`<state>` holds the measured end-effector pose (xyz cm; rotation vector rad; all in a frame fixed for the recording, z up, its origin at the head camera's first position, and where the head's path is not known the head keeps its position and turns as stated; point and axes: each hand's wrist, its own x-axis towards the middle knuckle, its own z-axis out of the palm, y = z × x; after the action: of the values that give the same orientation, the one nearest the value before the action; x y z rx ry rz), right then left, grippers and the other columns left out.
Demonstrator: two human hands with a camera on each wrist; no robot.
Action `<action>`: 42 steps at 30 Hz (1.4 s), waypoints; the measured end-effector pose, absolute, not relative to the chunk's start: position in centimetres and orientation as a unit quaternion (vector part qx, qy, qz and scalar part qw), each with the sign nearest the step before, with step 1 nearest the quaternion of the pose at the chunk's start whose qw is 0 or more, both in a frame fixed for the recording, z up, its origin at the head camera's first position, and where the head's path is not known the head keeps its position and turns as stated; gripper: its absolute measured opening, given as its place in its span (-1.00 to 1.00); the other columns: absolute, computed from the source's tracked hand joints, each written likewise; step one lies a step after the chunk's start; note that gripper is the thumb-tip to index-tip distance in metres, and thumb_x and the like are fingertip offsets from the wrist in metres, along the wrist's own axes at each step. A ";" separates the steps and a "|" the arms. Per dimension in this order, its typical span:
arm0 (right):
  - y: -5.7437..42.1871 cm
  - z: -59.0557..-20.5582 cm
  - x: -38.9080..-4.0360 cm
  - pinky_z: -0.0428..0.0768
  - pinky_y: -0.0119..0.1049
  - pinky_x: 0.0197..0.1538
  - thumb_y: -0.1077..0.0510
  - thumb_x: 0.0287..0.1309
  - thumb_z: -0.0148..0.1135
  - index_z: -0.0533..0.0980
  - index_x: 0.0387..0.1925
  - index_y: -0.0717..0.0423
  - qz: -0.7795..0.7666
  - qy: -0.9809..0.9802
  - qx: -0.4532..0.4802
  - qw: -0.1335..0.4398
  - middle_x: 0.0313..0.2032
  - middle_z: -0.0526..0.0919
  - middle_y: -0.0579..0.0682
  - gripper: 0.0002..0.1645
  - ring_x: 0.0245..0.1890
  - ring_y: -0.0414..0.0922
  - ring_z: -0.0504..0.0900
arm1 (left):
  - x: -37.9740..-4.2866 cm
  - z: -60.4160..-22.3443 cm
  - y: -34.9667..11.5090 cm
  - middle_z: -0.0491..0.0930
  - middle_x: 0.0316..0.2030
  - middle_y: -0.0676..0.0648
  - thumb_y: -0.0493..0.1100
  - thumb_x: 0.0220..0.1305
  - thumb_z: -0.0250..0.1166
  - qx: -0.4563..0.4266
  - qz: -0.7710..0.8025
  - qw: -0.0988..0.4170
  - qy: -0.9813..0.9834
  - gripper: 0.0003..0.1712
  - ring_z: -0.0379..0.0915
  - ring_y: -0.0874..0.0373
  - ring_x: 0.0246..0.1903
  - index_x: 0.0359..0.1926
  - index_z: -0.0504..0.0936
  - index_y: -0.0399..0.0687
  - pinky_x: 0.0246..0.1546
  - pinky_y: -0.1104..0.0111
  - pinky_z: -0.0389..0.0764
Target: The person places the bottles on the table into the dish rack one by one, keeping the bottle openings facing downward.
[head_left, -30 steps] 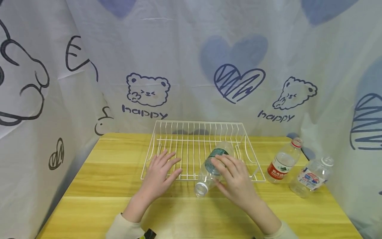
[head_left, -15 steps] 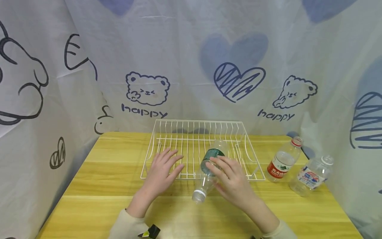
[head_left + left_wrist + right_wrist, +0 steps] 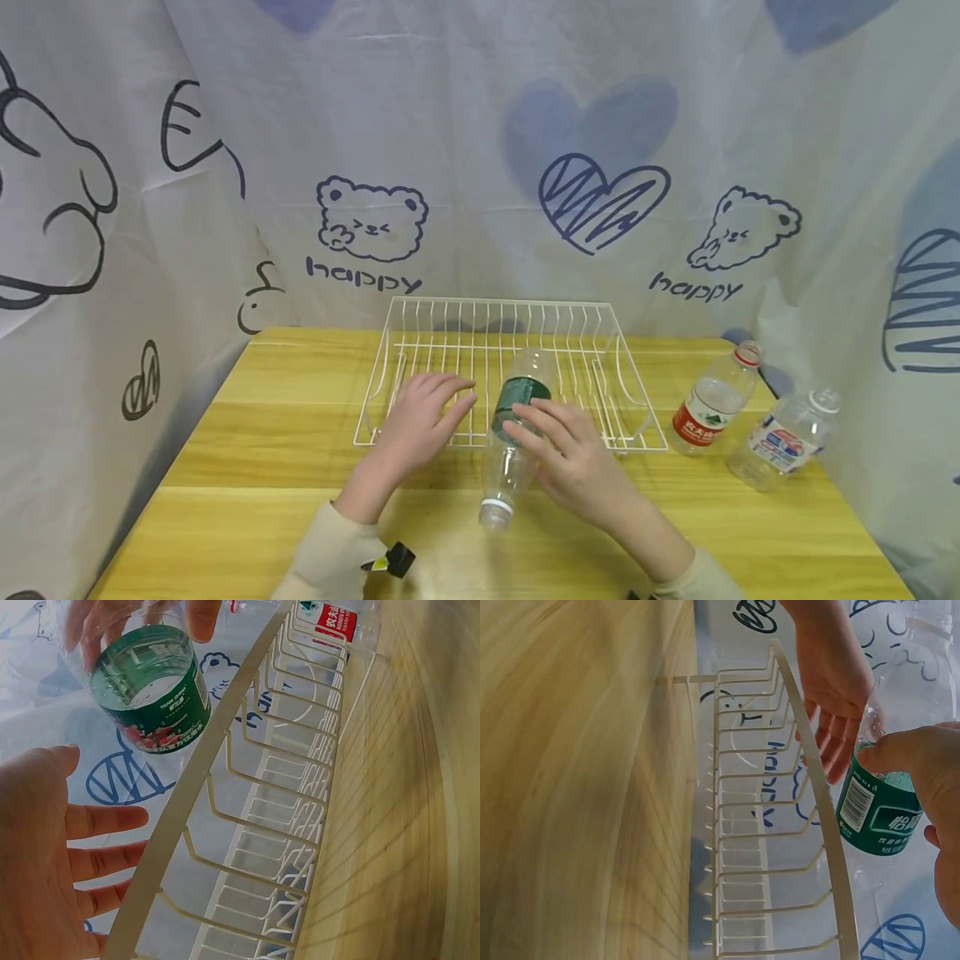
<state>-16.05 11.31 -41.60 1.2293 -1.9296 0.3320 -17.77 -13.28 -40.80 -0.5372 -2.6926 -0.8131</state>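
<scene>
My right hand (image 3: 577,462) holds a clear plastic bottle with a green label (image 3: 521,396), thumb on one side and fingers on the other. Its white-ringed neck points toward me and its base toward the back, over the front of a white wire dish rack (image 3: 498,301). In the right wrist view, the thumb presses on the bottle (image 3: 881,810) at the label's upper edge. My left hand (image 3: 416,421) is over the rack's front left, fingers extended and holding nothing. The left wrist view shows it apart from the bottle (image 3: 161,697), beside the rack's rim (image 3: 193,795).
To the right of the rack stand a bottle with a red and white label (image 3: 705,412) and a clear bottle with a white, blue and red label (image 3: 780,446). The wooden table (image 3: 285,517) ends at a printed curtain (image 3: 480,125) behind and at the sides.
The bottle has swung so its neck points more directly toward me, and it has shifted left with my right hand. My left hand has moved slightly right, closer to it.
</scene>
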 end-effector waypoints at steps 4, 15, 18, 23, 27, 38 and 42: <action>11.1 -41.8 -16.2 0.49 -0.06 0.15 0.18 0.08 0.25 0.48 0.21 0.03 0.121 -0.753 0.503 0.407 0.21 0.53 0.06 -0.42 0.19 0.08 0.46 | -18.4 -40.5 -12.8 0.62 0.11 -0.06 0.20 0.49 -0.11 -0.180 -0.279 0.109 -0.937 -0.48 0.42 -0.08 0.21 0.10 0.62 0.05 0.33 -0.04 0.31; 10.5 -42.8 -16.7 0.48 -0.10 0.19 0.15 0.33 0.02 0.46 0.20 -0.03 0.057 -0.722 0.540 0.429 0.22 0.52 0.01 -0.58 0.20 0.02 0.46 | -18.5 -39.8 -11.5 0.66 -0.05 -0.03 0.46 0.32 -0.07 -0.140 -0.243 0.075 -0.957 -0.32 0.48 -0.02 0.04 -0.08 0.67 0.07 0.12 0.02 0.43; 10.4 -42.9 -16.7 0.46 -0.11 0.22 0.17 0.41 -0.09 0.45 0.22 -0.05 0.046 -0.722 0.546 0.423 0.23 0.50 -0.01 -0.59 0.22 0.00 0.44 | -18.4 -39.4 -11.2 0.65 -0.13 -0.01 0.53 0.25 -0.06 -0.131 -0.233 0.071 -0.961 -0.27 0.48 0.01 -0.05 -0.13 0.67 0.06 0.02 0.06 0.45; 10.3 -43.0 -16.7 0.45 -0.12 0.23 0.18 0.31 0.01 0.43 0.24 -0.06 0.031 -0.718 0.553 0.421 0.24 0.49 -0.04 -0.53 0.23 -0.02 0.43 | -18.3 -39.0 -10.7 0.64 -0.14 -0.02 0.58 0.22 -0.10 -0.115 -0.220 0.066 -0.967 -0.21 0.46 0.02 -0.11 -0.20 0.67 0.05 -0.01 0.08 0.43; 10.2 -43.0 -16.7 0.44 -0.14 0.23 0.17 0.25 0.05 0.40 0.27 -0.08 0.017 -0.721 0.556 0.413 0.26 0.46 -0.05 -0.47 0.25 -0.03 0.40 | -18.4 -38.7 -10.4 0.63 -0.21 0.01 0.63 0.16 -0.13 -0.098 -0.218 0.060 -0.969 -0.18 0.41 0.07 -0.20 -0.31 0.65 0.07 -0.10 0.13 0.40; 10.0 -42.6 -16.5 0.42 -0.12 0.26 0.17 0.25 0.06 0.38 0.30 -0.13 0.001 -0.721 0.561 0.407 0.29 0.44 -0.07 -0.43 0.29 -0.05 0.38 | -18.3 -37.7 -10.1 0.50 -0.46 0.09 0.61 0.13 -0.02 -0.077 -0.227 0.029 -0.970 -0.29 0.33 0.13 -0.37 -0.54 0.54 0.12 -0.21 0.16 0.33; 10.0 -42.5 -16.4 0.43 -0.11 0.27 0.15 0.23 0.10 0.37 0.30 -0.13 -0.009 -0.720 0.561 0.407 0.29 0.43 -0.06 -0.41 0.29 -0.05 0.39 | -18.3 -37.6 -10.1 0.47 -0.53 0.09 0.60 0.12 0.00 -0.071 -0.234 0.023 -0.969 -0.28 0.32 0.13 -0.42 -0.62 0.50 0.11 -0.19 0.11 0.36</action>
<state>-16.44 10.04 -42.46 1.4157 -1.8168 -0.0238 -18.28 -10.12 -37.57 -0.2209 -3.0011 -0.7255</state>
